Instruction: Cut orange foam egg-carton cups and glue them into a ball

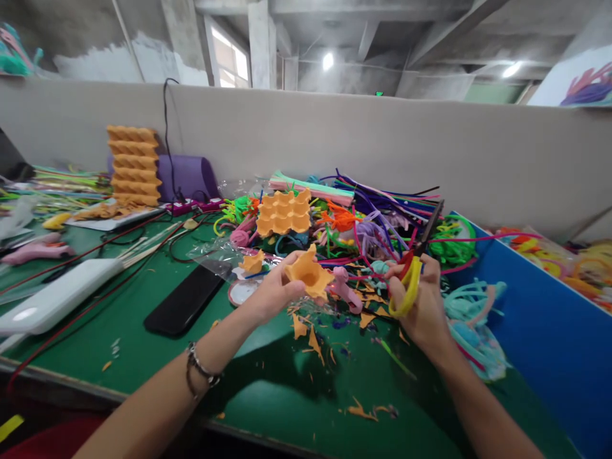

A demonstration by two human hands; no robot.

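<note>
- Toward the left edge of the green worktop [143, 344] lie a white box [57, 296] and, nearer the middle, a black phone [186, 299]. Neither is touched.
- The left hand [272, 290] is raised over the middle of the worktop, its fingers closed around an orange foam cup [309, 274]. The cup's hollow faces up and toward the person, and its ragged rim points to the right.
- Under the cup, orange scraps [306, 331] are scattered toward the near edge.
- Behind it, toward the far edge, an orange cupped tray [283, 213] rests on a heap of pipe cleaners [382, 210].
- The right hand [423, 306] is just right of the cup and not touching it. Its fingers are hooked through the yellow loops of the scissors [415, 264] and gripping them.
- The scissors' long axis runs up and away toward the far right corner, so the blades point away from the cup. I cannot tell whether the blades are parted.
- A blue divider [540, 319] lines the right edge.
</note>
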